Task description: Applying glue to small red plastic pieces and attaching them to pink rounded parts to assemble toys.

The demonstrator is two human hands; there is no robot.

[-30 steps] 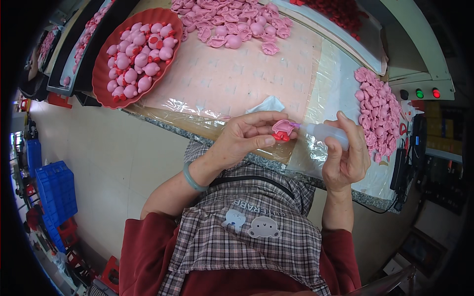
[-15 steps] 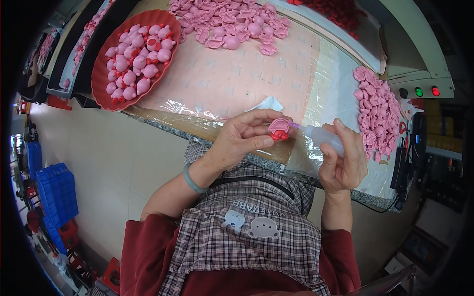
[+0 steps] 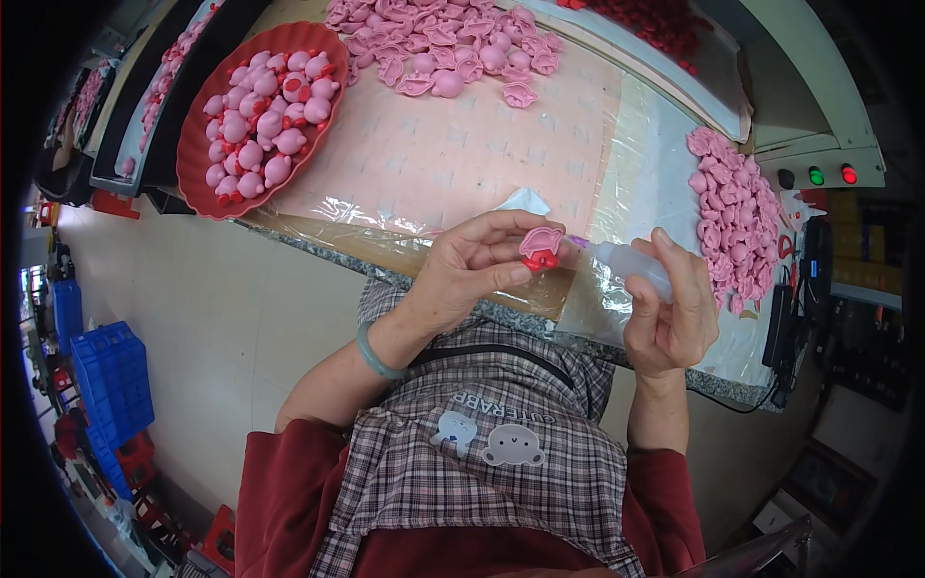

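Between the thumb and fingers of my left hand (image 3: 467,265) is a small toy part: a hollow pink shell (image 3: 541,243) with a red piece (image 3: 541,261) at its lower end. The shell's open side shows. My right hand (image 3: 674,313) grips a translucent squeeze bottle (image 3: 636,269), tilted so that its purple nozzle (image 3: 579,241) points left toward the shell. A small gap separates nozzle and shell. Both hands are held over the near edge of the worktable.
A red scalloped basin (image 3: 193,183) of pink-and-red toy parts stands at left. Loose pink shells (image 3: 453,48) lie at the back, and another pile of pink parts (image 3: 737,222) lies at right. Red parts (image 3: 650,29) fill a tray at the back. A blue crate (image 3: 111,376) is on the floor.
The nozzle, which was at the shell's edge, now stands slightly apart from it. My left hand with the toy part has shifted a little to the left.
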